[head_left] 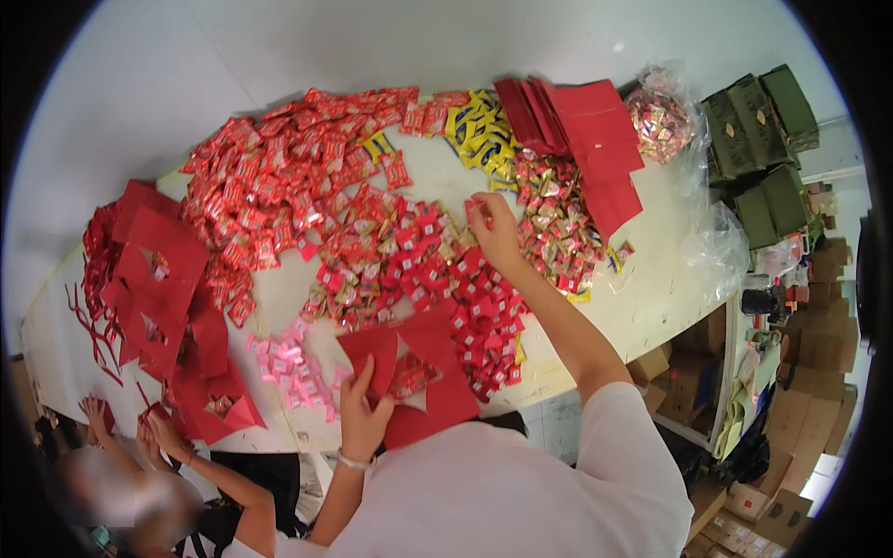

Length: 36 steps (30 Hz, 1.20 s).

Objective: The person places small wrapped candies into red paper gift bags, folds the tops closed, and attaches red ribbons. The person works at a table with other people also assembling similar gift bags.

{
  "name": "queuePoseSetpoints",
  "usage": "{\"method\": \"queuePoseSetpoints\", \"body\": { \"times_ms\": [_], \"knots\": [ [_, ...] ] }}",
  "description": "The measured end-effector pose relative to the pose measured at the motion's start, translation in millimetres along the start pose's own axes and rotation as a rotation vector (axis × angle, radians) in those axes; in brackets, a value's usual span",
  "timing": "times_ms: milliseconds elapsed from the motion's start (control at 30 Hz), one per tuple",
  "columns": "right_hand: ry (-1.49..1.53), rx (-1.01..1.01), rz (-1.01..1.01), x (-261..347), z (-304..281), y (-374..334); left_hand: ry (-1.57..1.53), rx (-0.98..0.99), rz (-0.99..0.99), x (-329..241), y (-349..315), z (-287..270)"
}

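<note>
The person's left hand (364, 409) is closed on the edge of an open red paper box (443, 352), thumb and fingers pinching its flap at the near edge of the table (284, 293); a red shiny packet (412, 376) shows inside it. The right hand (492, 228) reaches farther in, its fingers curled with a bit of red between them, though I can't tell whether it grips that. Just beside it spread gold-and-red wrapped sweets (556, 223), and nearer the box lie small red cube-shaped sweets (479, 302). Left of the box sits a heap of small pink wrapped pieces (290, 365). Beyond, a big mound of red shiny packets (260, 177) meets some yellow-and-blue packets (482, 130), next to stacked folded red card sheets (595, 130). Over on the left, a co-worker's hands (166, 435) are near more filled red boxes (167, 270).
</note>
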State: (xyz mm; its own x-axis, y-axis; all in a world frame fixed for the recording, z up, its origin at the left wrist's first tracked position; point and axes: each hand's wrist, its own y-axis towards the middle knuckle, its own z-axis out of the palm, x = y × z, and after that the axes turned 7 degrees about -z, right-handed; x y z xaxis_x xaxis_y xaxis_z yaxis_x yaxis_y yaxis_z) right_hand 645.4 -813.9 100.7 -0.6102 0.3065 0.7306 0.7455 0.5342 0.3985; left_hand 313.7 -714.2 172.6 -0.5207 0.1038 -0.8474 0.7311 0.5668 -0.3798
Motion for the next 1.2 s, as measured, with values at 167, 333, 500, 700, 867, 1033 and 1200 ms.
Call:
{"method": "queuePoseSetpoints", "body": {
  "times_ms": [167,333,500,700,867,1033,1200],
  "knots": [
    [-0.723,0.226,-0.323,-90,9,72,0.052,0.012,-0.082,0,3,7],
    [-0.659,0.492,-0.342,-110,16,107,0.049,0.031,-0.218,-26,22,6],
    [-0.191,0.234,0.042,-105,16,116,0.015,0.04,-0.23,-29,35,8],
    [-0.333,0.336,0.102,-91,69,94,0.034,0.069,-0.206,-33,42,12],
    [-0.288,0.321,0.014,-85,90,86,0.081,0.064,-0.118,-36,42,12],
    [1.017,-0.035,0.651,-47,16,43,0.046,0.078,-0.149,-36,36,13],
    [0.109,-0.358,0.714,-110,-74,-23,0.083,0.107,-0.081,-36,34,22]
  ]
}}
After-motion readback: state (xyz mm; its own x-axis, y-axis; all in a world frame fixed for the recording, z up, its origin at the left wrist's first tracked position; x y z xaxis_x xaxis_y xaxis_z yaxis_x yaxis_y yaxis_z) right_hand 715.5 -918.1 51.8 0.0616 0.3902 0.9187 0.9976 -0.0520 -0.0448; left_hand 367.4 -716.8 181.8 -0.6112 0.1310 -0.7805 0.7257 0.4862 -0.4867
